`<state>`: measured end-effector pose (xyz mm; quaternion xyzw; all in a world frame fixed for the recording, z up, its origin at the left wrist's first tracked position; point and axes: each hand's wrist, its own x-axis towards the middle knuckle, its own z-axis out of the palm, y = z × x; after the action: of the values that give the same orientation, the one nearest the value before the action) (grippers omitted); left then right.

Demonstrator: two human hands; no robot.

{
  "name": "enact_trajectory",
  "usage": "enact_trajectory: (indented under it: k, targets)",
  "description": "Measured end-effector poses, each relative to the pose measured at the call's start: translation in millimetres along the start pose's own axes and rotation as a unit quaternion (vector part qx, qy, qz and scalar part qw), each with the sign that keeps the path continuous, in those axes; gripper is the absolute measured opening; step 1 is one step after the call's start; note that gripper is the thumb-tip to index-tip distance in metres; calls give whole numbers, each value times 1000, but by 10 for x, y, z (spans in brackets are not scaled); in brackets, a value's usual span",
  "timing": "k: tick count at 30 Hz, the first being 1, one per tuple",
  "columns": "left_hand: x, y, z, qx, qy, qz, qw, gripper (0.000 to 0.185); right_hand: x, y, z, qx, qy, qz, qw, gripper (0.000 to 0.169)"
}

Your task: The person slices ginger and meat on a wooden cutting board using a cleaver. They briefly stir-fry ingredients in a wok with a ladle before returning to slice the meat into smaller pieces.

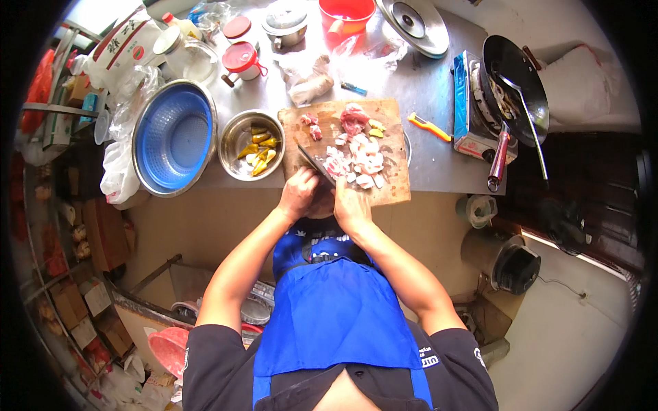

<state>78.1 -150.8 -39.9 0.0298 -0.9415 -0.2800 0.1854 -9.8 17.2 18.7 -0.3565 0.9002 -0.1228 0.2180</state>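
Observation:
A wooden cutting board (396,149) lies at the table's front edge. My right hand (353,208) grips a cleaver (314,162), its dark blade tilted over the board's left half. Close against the blade's left side, my left hand (298,192) has its fingers curled; whether they pinch anything is hidden. Right of the blade lies a pile of pale, fatty meat pieces (366,154). Behind it sit a larger red chunk of meat (354,119) and yellowish slices (377,128). A few small red meat pieces (312,127) rest near the board's back left.
Left of the board stand a steel bowl (226,164) holding green-yellow peppers and a blue colander (177,138) in a steel basin. A yellow-handled peeler (429,127) lies to the right, before a portable gas stove (462,110) bearing a wok (534,103). Plastic bags (308,90) lie behind.

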Motion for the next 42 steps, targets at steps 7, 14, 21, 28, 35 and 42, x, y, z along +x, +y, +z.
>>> enact_trajectory:
  k: [7,14,21,28,35,42]
  targets:
    - [64,2,-75,-16,20,1,1000,10,-34,139,-242,47,45,-5,998,23]
    - [91,46,-107,-30,28,6,999,13,-271,-54,-496,-14,-74,26,997,30]
    - [1,-16,-88,-35,-7,-3,999,16,-63,40,-24,100,28,31,994,24]
    - [-25,-45,-82,-16,-16,-6,1000,21,-284,51,-522,-3,-44,-31,999,21]
    - [-38,-121,-58,34,-30,16,999,24,-56,44,-1,-2,-29,-9,1000,19]
    - [5,-41,-83,14,-23,15,1000,17,-98,155,-355,74,-6,-12,997,19]
